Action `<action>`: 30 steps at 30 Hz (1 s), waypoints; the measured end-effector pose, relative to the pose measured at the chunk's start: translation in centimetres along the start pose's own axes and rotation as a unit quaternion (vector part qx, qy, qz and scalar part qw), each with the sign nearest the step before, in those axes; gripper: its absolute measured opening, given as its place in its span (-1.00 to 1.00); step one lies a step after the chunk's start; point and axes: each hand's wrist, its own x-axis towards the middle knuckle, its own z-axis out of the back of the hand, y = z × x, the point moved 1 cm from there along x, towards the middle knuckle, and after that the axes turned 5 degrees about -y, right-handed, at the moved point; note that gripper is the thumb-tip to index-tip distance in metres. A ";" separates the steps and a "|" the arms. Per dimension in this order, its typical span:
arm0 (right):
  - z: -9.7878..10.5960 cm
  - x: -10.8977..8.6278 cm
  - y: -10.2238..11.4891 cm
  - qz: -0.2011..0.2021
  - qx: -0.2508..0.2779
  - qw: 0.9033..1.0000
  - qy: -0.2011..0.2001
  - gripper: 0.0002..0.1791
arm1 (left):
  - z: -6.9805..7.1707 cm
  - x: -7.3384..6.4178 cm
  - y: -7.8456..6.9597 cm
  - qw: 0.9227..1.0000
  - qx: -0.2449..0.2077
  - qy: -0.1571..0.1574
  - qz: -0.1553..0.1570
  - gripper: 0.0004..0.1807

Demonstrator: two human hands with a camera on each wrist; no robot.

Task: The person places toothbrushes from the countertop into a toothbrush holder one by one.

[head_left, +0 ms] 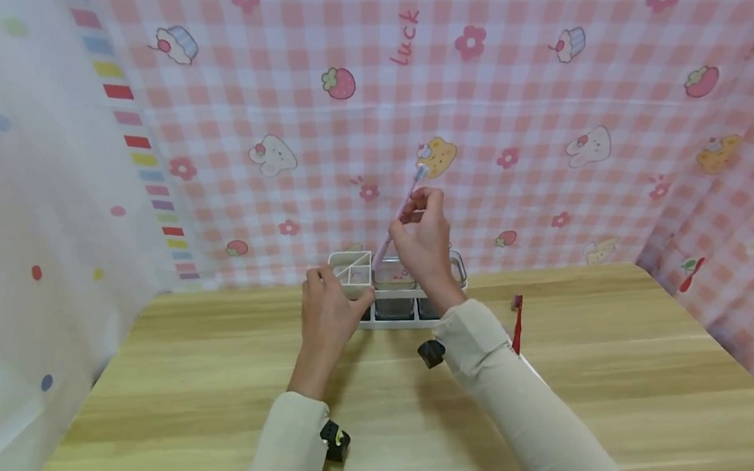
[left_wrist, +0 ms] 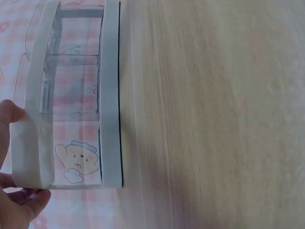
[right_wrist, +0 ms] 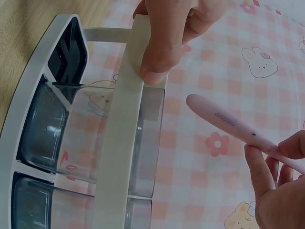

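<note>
My right hand [head_left: 425, 247] pinches a pink toothbrush [right_wrist: 224, 119] by its handle, between thumb and fingers. The brush tilts, bristle head [head_left: 421, 170] up and handle end down, over the middle of a white toothbrush holder [head_left: 413, 324]. In the right wrist view, a gap shows between the handle end and the holder's upper rail. My left hand [head_left: 330, 309] grips the holder's left end, thumb in front and fingers behind the upper rail [left_wrist: 26, 143]. Clear cups [right_wrist: 147, 143] sit in the holder, and a white divider grid [head_left: 353, 269] tops its left section.
A red toothbrush [head_left: 517, 324] lies on the wooden table [head_left: 231, 385] right of the holder, partly overlapped by my right sleeve [head_left: 485, 343]. Close behind the holder rises a pink checked cloth [head_left: 511, 114]. A pale dotted cloth [head_left: 49, 210] hangs at the left.
</note>
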 end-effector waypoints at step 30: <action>-1.6 -1.2 -1.8 -0.012 -0.003 1.000 0.019 -0.57 | 0.1 0.0 0.1 1.000 -0.017 -0.008 0.000 -0.12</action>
